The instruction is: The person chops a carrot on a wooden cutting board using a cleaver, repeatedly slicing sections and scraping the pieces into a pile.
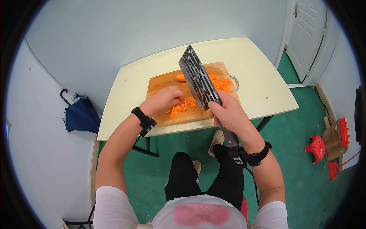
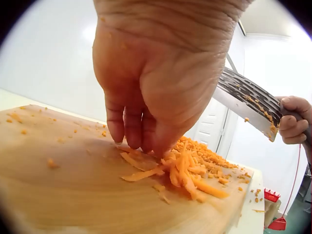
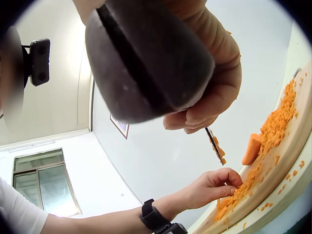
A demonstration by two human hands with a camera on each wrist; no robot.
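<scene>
My right hand grips the dark handle of a cleaver, raised over the wooden cutting board with bits of carrot stuck to its patterned blade. Low on the board, my left hand has bent fingers and thumb pinching at a pile of carrot strips; the thumb tip is partly hidden by them. Finely chopped carrot is heaped toward the board's right side. Beyond the left hand lies an uncut carrot piece, partly behind the blade in the head view.
The board lies on a pale table against the wall, with a metal ring handle at its right edge. Carrot crumbs are scattered on the tabletop. A dark blue umbrella leans at the left; a red stool stands on the floor at right.
</scene>
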